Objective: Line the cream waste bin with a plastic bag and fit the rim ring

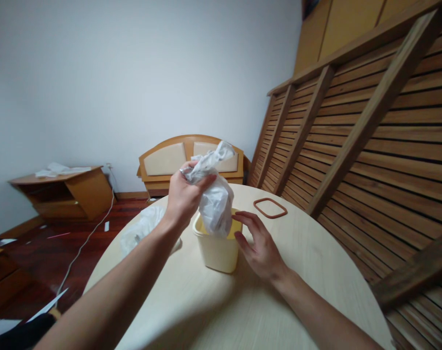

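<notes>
My left hand (187, 192) grips the bunched upper part of a white plastic bag (216, 204). The bag's filled, rounded bottom hangs at the mouth of a small yellow trash bin (218, 253), partly inside its rim. What the bag contains cannot be made out. At the bin's right side is my right hand (259, 243), its thumb and fingers apart, with fingertips at the rim near the bag. Whether they touch the rim is unclear. Another crumpled translucent plastic bag (142, 228) lies left of the bin, partly behind my left forearm.
A brown rounded-square ring (270, 208) lies on the round pale table (297, 287), right of the bin. Tall slatted wooden panels (352, 146) lean along the right. Behind stands a headboard (166, 160); a low wooden cabinet (85, 192) and a white cable (82, 248) are at left.
</notes>
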`<state>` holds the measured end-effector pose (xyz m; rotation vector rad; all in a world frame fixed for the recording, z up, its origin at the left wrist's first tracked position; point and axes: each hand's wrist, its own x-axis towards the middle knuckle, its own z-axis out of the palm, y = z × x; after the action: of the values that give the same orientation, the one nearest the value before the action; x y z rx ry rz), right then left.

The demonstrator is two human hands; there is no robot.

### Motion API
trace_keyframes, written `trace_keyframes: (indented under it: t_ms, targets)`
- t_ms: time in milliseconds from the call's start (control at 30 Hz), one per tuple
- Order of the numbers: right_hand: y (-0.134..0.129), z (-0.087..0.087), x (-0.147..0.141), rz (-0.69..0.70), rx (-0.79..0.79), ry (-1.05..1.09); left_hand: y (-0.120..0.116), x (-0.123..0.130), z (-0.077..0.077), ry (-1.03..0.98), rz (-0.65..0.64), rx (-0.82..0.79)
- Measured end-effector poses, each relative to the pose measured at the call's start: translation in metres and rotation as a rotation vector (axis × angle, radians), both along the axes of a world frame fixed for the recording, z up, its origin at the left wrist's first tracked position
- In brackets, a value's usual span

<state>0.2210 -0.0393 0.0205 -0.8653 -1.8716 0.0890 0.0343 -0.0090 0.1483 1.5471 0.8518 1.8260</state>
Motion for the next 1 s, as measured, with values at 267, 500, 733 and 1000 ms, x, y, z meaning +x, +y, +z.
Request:
trace_keyframes:
  t_ms: [267,500,733,1000]
  targets:
    - [0.0,0.0,0.003,0.039,0.018,-0.089,0.002,-0.018,0.047,0.033,0.233,0.201]
    - [0.0,0.0,0.002,0.038,0.001,-0.054,-0.001,-0.028,0.059,0.08,0.294,0.257]
    - [0.0,-0.004,0.003,0.037,-0.064,-0.014,0.014,-0.003,0.015,0.218,0.114,0.037]
    - [0.004,-0.012,0.003,0.062,-0.056,0.047,0.01,0.015,0.028,0.227,0.053,0.144]
